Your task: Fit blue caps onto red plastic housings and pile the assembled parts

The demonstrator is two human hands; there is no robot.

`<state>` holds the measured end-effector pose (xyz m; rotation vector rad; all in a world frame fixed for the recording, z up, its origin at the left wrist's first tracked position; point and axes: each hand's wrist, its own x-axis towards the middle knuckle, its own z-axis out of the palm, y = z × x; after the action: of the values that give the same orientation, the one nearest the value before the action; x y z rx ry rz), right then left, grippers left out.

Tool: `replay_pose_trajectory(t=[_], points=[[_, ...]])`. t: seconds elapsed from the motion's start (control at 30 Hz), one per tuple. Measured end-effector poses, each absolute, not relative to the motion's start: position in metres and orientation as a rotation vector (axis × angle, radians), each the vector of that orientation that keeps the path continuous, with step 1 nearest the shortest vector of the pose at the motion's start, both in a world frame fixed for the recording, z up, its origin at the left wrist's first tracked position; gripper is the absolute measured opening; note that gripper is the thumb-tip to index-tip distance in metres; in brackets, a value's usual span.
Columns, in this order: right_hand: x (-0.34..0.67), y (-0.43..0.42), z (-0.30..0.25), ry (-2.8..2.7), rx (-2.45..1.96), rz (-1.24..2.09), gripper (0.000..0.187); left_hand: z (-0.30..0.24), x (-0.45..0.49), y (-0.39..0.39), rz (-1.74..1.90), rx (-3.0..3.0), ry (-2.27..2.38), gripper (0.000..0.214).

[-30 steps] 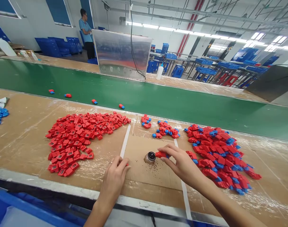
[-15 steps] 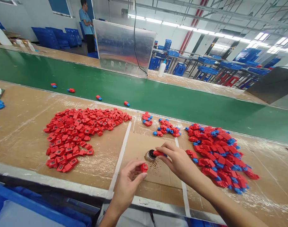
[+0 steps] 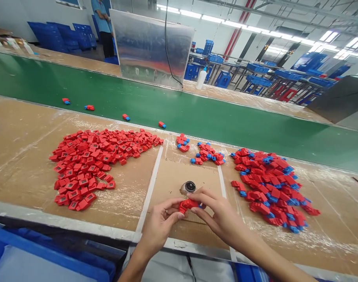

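Observation:
My left hand grips a small red plastic block between thumb and fingers. Against it, my right hand pinches a red-and-blue plastic piece, its blue end partly covered by the fingers. The two red parts meet, though the fingers hide the exact joint. Just beyond them stands a small round jar with a dark top. On the left lies a large heap of loose red blocks. To the right is a pile of red-and-blue pieces, with smaller clusters behind the jar.
A green conveyor belt runs across behind the work surface, carrying several red-and-blue pieces. Beyond it stand a metal panel and a white bottle. A person stands at the back left. Blue crates are stacked behind.
My right hand has drawn its red-and-blue piece away from the jar towards me, bringing it against the red block in my left hand. The pieces on the belt have shifted slightly right.

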<state>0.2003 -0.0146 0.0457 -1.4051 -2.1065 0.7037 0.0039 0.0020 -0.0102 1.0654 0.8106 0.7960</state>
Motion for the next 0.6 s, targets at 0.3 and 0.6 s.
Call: replay_pose_trajectory(t=[0.3,0.6], points=[[0.195,-0.021,0.044,-2.199,-1.422,0.657,0.023,-0.013,0.003,0.002,0.746,1.087,0.829,0.029],[0.182,-0.033,0.019,-2.155,-1.438,0.588,0.025,-0.011,0.003,0.0,0.634,1.247,0.887,0.024]])
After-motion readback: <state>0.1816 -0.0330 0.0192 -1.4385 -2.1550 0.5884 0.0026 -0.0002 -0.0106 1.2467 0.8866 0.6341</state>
